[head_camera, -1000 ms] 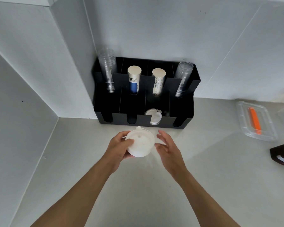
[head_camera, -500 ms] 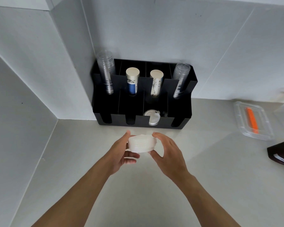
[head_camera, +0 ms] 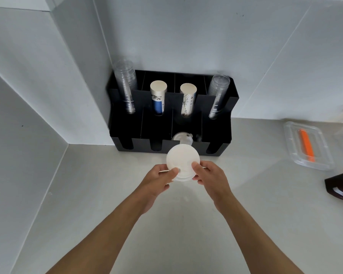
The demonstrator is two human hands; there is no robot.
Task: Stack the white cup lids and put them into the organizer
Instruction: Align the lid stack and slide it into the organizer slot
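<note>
Your left hand and right hand pinch a stack of white cup lids between thumbs and fingers, one hand on each side; the stack is tilted so its flat face turns toward you, and it is held above the counter just in front of the black organizer; it has not yet entered any compartment. Stacking appears done, as far as the blur allows a judgement; insertion is what remains. One white lid already lies in the lower front row, third slot from the left, directly behind the stack; the other front slots look dark and their contents cannot be told. The rear row holds clear plastic cups at both ends and two paper cup stacks between them; the left one bears a blue band, and its small print, like the pattern on its neighbour, is too small to read; no brand is legible.
</note>
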